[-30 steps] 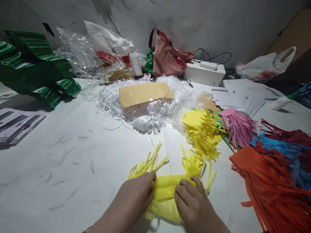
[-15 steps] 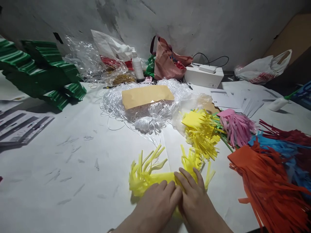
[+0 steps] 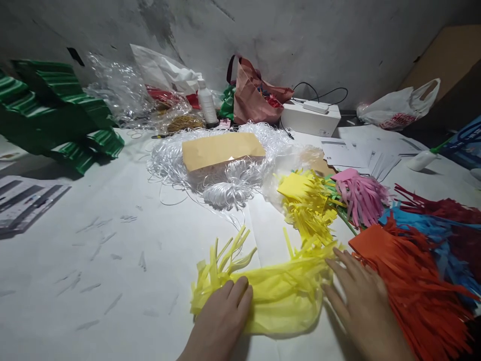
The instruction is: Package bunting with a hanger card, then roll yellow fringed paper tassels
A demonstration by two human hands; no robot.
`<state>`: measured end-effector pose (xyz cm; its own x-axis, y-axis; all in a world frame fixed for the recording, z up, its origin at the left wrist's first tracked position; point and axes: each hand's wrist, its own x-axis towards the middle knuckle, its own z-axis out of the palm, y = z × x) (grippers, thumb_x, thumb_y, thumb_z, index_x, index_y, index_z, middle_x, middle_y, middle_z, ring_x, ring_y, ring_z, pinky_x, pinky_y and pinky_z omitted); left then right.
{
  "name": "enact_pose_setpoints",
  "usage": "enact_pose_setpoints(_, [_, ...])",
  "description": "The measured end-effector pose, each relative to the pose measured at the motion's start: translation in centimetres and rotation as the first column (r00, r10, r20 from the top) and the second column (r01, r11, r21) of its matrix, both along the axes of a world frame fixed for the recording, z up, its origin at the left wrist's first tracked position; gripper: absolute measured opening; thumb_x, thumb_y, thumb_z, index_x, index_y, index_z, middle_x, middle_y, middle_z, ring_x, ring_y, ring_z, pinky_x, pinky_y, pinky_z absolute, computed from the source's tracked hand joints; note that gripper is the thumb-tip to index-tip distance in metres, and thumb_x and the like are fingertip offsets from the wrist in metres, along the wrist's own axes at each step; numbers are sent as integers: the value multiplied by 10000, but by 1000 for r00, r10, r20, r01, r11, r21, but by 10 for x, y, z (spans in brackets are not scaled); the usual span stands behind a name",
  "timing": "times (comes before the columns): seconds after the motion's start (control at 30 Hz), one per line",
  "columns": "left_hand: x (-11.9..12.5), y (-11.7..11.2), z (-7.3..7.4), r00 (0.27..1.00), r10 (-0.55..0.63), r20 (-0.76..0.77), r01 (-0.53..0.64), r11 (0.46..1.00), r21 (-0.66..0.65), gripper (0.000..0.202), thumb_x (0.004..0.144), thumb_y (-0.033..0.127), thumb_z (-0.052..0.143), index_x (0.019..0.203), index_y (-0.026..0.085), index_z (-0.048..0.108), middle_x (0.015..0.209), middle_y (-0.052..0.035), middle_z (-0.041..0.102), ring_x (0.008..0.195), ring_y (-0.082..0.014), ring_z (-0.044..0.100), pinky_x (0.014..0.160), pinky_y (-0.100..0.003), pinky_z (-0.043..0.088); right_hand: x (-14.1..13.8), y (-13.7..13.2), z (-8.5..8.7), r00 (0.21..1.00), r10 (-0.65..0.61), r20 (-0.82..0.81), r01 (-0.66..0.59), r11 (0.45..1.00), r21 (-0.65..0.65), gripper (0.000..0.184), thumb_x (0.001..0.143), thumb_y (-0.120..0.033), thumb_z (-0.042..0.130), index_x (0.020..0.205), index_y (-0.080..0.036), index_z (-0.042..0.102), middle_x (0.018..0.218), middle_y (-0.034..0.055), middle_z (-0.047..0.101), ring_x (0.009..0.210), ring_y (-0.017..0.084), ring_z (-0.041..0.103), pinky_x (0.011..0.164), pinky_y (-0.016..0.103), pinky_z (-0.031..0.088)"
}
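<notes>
Since the frame half a second earlier, both hands have parted: they lay side by side on the gathered middle of the crumpled yellow tissue-paper sheet with fringed ends, and the right hand now sits at that sheet's right edge, so the paper lies spread wider on the white paper-covered table. Judged from this, the step in hand is flattening the sheet; it is best done with light, even outward strokes while the other hand anchors, since thin tissue tears and the cut fringes snag. Left hand rests palm down on the sheet's left part, fingers together, pressing and gripping nothing. Right hand lies flat, fingers spread wide, fingertips touching the sheet's right fringe, holding nothing, just left of the orange fringed paper bundle. Beyond the sheet lie a second yellow fringed paper bunch and a tangle of white plastic cord.
</notes>
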<state>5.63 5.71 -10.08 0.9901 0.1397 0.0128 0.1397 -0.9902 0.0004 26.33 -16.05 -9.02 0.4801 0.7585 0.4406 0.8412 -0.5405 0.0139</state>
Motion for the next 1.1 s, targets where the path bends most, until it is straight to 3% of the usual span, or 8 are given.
enact_pose_setpoints(0.13, [-2, 4, -2, 991, -10, 130, 15, 999, -39, 403, 859, -87, 417, 1084, 137, 665, 1093, -120, 729, 823, -232, 679, 696, -343, 573, -19, 16, 26, 982, 186, -44, -170, 955, 241, 167, 984, -224, 527, 1103, -194, 641, 1106, 131, 711, 1041, 278, 650, 895, 436, 484])
enact_pose_setpoints(0.23, [-4, 7, -1, 974, -20, 226, 34, 998, -57, 341, 891, -39, 430, 1073, 124, 668, 1050, -121, 748, 840, -236, 677, 742, -341, 566, -48, 52, 18, 857, 512, -52, -488, 841, 233, 233, 968, -94, 480, 1112, -134, 659, 1061, 124, 728, 1036, 236, 648, 936, 363, 492])
enact_pose_setpoints(0.27, [-4, 7, 0, 965, -26, 260, 43, 997, -58, 313, 908, -16, 436, 1068, 119, 669, 1021, -117, 754, 828, -236, 671, 748, -342, 557, -56, 64, 10, 841, 540, -24, -519, 819, 244, 266, 976, -72, 435, 1100, -118, 666, 1032, 121, 738, 1011, 236, 654, 940, 371, 487])
enact_pose_setpoints(0.43, [-6, 5, -7, 912, -80, 401, 102, 994, -32, 285, 967, 60, 443, 1095, 197, 658, 1063, -50, 770, 962, -248, 639, 876, -396, 445, -67, 82, -23, 835, 549, -39, -529, 819, 222, 312, 987, -43, 371, 1006, -94, 678, 874, 106, 717, 848, 224, 635, 851, 376, 475])
enact_pose_setpoints(0.53, [-8, 6, -11, 916, -72, 395, 111, 991, -77, 313, 955, 19, 420, 980, 217, 660, 937, -10, 763, 852, -203, 637, 850, -381, 402, -59, 72, -28, 821, 568, -59, -545, 810, 218, 350, 1011, -70, 330, 1009, -95, 679, 921, 115, 711, 904, 237, 620, 896, 391, 434])
enact_pose_setpoints(0.67, [-12, 14, -6, 955, 47, 291, 21, 974, -227, 343, 909, -29, 402, 979, 205, 642, 986, -24, 733, 874, -199, 637, 862, -384, 371, -52, 65, -27, 856, 485, -177, -441, 865, 237, 409, 1065, -143, 276, 934, -153, 663, 851, 65, 672, 850, 214, 586, 895, 397, 379])
enact_pose_setpoints(0.83, [-5, 21, 6, 985, 161, 56, -122, 895, -429, 312, 970, 60, 377, 886, 223, 631, 956, -21, 684, 871, -201, 619, 822, -383, 371, -54, 74, -30, 902, 316, -294, -250, 938, 240, 428, 1084, -218, 286, 784, -196, 591, 793, 35, 608, 788, 211, 546, 860, 426, 339])
enact_pose_setpoints(1.1, [20, 14, 14, 953, 284, -106, -302, 923, -240, 343, 967, 116, 390, 737, 194, 632, 789, -35, 639, 735, -213, 594, 727, -394, 367, -51, 84, -28, 936, 173, -306, -152, 984, 91, 387, 1054, -225, 319, 739, -210, 543, 739, 36, 570, 718, 228, 492, 776, 425, 325])
